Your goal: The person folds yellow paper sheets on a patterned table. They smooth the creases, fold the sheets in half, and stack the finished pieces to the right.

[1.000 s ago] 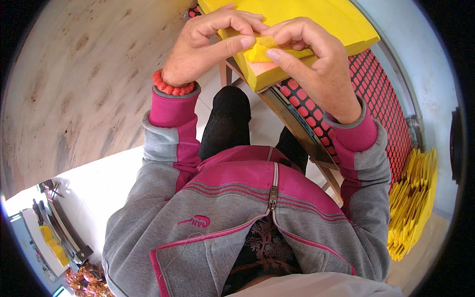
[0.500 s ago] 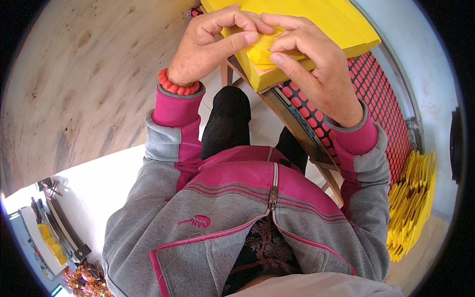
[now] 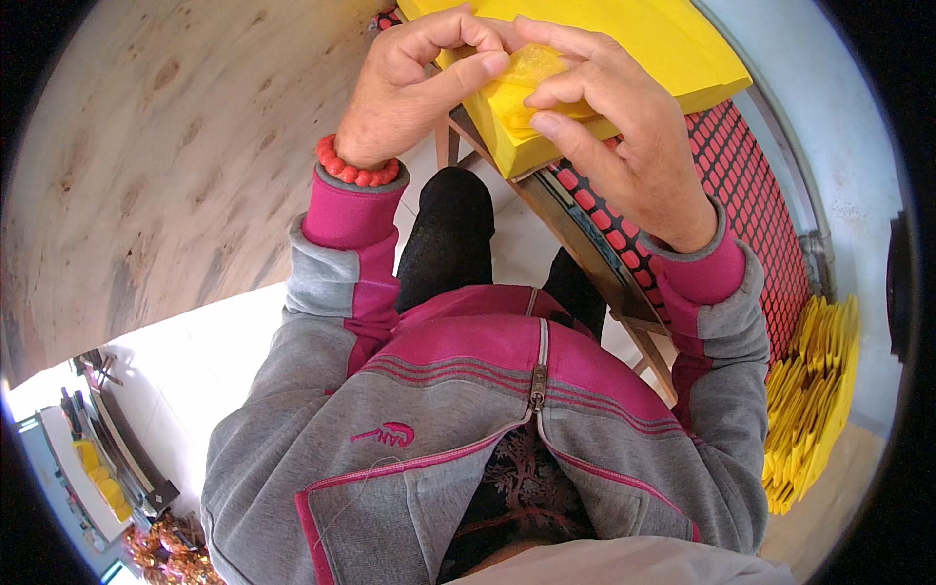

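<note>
Between my two hands is a thin, crinkled yellow sheet (image 3: 534, 64), partly see-through; I cannot make out its exact kind. My left hand (image 3: 421, 86) is closed, thumb against the bent fingers, pinching the sheet's left side. On the other side my right hand (image 3: 629, 122) has thumb and forefinger bent around the sheet's right part, its other fingers curled above. Some fingertips are hidden behind the sheet and knuckles. Just beneath lies a large flat yellow piece (image 3: 643, 44), like a stack of fabric or paper, with its near corner below my hands.
The yellow piece rests on a wooden-framed stand (image 3: 639, 317) beside a red-and-black patterned cover (image 3: 726, 185). A pale wooden board (image 3: 175, 175) fills the left. At the lower right stands a bundle of folded yellow pieces (image 3: 809, 405). A pipe (image 3: 817, 249) runs along the wall.
The see-through part of the sheet shows more between my hands. A pinkish patch below my fingers is now covered by yellow. Both hands have shifted only slightly.
</note>
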A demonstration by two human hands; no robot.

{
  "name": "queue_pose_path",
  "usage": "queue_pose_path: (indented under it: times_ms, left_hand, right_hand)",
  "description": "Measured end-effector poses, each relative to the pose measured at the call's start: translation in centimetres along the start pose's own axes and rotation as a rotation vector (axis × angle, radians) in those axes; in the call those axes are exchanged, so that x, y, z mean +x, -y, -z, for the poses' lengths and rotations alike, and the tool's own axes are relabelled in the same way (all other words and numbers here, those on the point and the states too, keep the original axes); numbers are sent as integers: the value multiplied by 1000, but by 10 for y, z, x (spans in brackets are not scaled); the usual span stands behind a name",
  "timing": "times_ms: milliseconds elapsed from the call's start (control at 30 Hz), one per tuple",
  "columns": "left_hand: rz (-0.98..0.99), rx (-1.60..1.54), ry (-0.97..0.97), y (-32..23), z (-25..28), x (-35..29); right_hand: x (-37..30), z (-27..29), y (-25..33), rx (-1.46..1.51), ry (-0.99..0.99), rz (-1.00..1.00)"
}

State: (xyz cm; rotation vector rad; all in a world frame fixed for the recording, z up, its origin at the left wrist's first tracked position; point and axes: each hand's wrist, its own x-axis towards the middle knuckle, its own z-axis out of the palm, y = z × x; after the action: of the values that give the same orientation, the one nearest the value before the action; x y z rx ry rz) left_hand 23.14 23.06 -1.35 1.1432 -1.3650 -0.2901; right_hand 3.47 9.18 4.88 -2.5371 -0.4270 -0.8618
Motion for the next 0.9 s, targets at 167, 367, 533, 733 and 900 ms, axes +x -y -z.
queue_pose_path:
  times_ms: [167, 367, 533, 733, 900]
  left_hand:
    - [-19, 14, -2, 2, -1, 0]
    - [-22, 9, 48, 3, 3, 1]
    - [-56, -19, 99, -1, 6, 1]
    - [-199, 108, 105, -6, -3, 6]
    - [-144, -104, 85, -8, -12, 5]
  right_hand:
    - [-2, -2, -3, 28, -6, -44]
    - [-4, -4, -4, 106, -38, -114]
    - [-5, -6, -7, 81, -56, -103]
    - [-6, -5, -7, 104, -57, -136]
    - [6, -4, -4, 204, -149, -114]
